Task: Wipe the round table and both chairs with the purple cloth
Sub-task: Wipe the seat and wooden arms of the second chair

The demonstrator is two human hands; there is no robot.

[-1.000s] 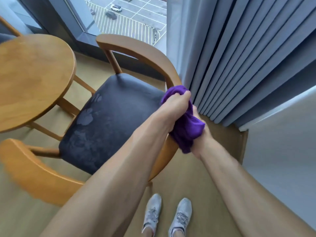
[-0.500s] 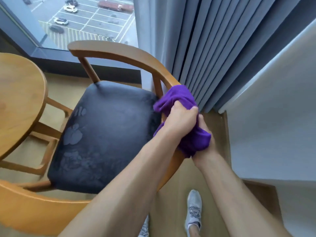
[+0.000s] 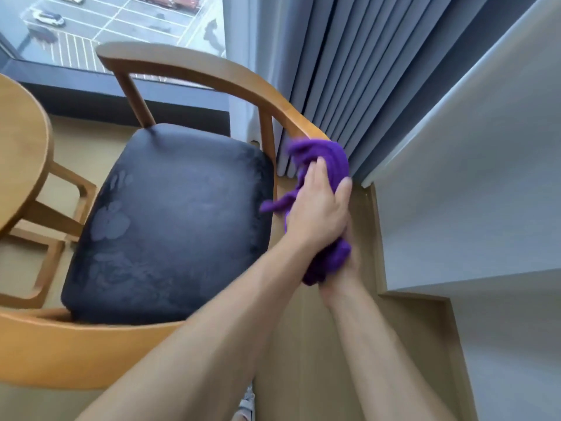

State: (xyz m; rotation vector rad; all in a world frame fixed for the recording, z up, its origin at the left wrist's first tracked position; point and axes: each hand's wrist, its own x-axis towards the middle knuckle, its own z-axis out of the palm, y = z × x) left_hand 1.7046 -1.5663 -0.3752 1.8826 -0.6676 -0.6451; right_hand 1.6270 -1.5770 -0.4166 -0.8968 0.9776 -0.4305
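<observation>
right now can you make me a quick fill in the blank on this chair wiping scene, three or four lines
1. The cloth bunched in both hands is ____ in colour.
2. The chair has a wooden frame and a ____ padded seat.
3. Just behind the chair's curved rail hang grey ____.
4. The left hand lies on top of the cloth, and the right hand grips it from ____.

Missing words: purple; black; curtains; below

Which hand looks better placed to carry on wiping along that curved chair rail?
Probably the left hand: it lies on top of the purple cloth, which sits against the chair rail. The right hand only grips the cloth's lower end, underneath.
</observation>
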